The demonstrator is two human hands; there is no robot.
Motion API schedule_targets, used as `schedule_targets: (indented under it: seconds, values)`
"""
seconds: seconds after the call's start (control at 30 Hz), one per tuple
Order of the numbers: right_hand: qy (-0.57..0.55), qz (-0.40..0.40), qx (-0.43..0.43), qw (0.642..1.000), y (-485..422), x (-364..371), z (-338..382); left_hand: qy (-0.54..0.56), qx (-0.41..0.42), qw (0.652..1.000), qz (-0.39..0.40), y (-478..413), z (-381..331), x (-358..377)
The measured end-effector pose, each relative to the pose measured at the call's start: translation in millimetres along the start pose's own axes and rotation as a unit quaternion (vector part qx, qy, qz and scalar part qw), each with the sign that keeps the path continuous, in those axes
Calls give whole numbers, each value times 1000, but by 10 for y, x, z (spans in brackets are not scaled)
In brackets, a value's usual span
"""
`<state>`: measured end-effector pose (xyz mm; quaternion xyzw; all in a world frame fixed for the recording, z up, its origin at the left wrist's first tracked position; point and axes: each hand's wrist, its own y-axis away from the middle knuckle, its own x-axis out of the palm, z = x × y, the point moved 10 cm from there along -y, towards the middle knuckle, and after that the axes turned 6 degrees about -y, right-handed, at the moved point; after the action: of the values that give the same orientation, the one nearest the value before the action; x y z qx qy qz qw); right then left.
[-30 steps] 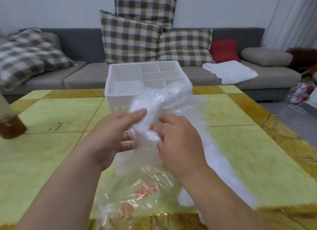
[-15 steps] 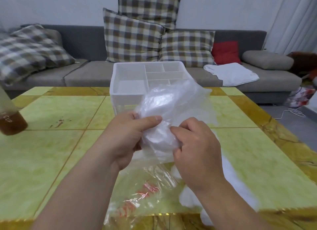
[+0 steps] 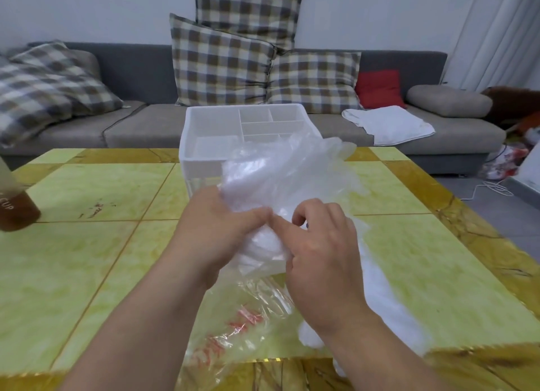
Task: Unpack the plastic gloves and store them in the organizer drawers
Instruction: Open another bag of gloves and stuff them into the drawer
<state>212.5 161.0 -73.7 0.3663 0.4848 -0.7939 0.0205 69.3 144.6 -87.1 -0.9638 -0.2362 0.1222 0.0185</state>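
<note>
Sofa with check cushions fills the background. Green-tiled counter in front of it carries everything.

Risks (judgement only):
- Organizer looks like light plastic and stands mid-counter, beyond the hands. A one-handed tug on a drawer could drag the whole unit, so it wants a bracing hand.
- Gloves are a thin, clingy film wad, held above the counter just in front of the organizer. Left hand grips the wad from the left, thumb across the top. Right hand pinches into it with curled fingers. Layers probably stick together, so peeling one may bring several, or tear it. The wad looks springy and may puff back up and jam a drawer on closing.
- Pile of loose white film lies on the counter right of the right forearm and reaches the near edge. A forearm sweep could push it off.
- Cup sits at far left, well apart from the hands. Spill risk is low.

Containers:
- Organizer: top tray is split into several compartments, and no gloves show in those visible. The gloves hide its front, so the drawers are unseen and their contents cannot be told.
- Bag: clear with red print, flattened on the counter under the wrists. It looks emptied, but that is not certain.
- Cup: brown liquid in the lower part.
</note>
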Motion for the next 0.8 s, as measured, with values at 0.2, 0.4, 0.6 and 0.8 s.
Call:
schedule_targets:
  seconds: [0.2,0.4,0.6,0.8]
  values:
    - [0,38,10,999,39,168,-150,-25,-34,992,-122,-47,135,-297]
    - [-2,49,-20,999,3,217,-112,-202,-4,964,-175,-128,152,-456]
    - [11,257,11,966,-65,654,-243,-385,20,902,-195,-152,70,-510]
    - [-73,366,64,926,-70,872,-314,-514,71,835,-182,-220,102,-434]
